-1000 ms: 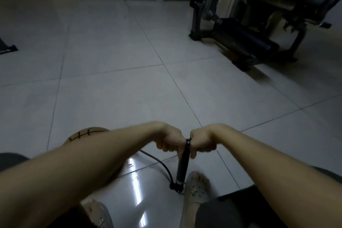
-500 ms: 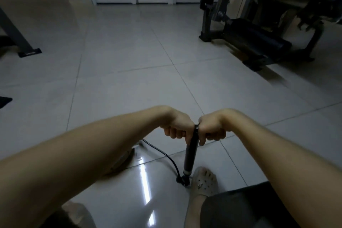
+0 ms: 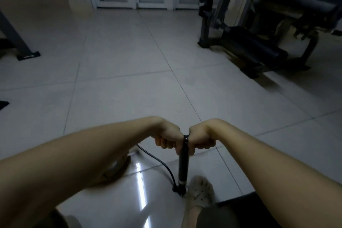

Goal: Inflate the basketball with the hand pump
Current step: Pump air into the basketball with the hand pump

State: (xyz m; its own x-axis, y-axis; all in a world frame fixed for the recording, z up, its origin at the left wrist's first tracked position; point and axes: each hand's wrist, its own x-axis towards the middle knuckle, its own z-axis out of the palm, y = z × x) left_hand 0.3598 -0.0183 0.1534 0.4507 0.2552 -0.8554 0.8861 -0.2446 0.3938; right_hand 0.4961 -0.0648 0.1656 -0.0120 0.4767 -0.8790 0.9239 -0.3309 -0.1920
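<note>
Now we hold the pump (image 3: 183, 164) with both fists. Our left hand (image 3: 169, 138) and right hand (image 3: 200, 138) are squeezed tight on its handle, one on each side. Below our grip, the pump stands almost straight up, its foot beside our shoe (image 3: 200, 191). A black hose (image 3: 161, 163) runs left from there to the ball (image 3: 115, 169), mostly hidden under our left arm.

The black hand pump (image 3: 183, 166) stands nearly upright on the tiled floor, its top handle hidden in two fists. A thin black hose (image 3: 159, 162) curves from its base toward the brown basketball (image 3: 115, 169), mostly hidden behind a forearm.
</note>
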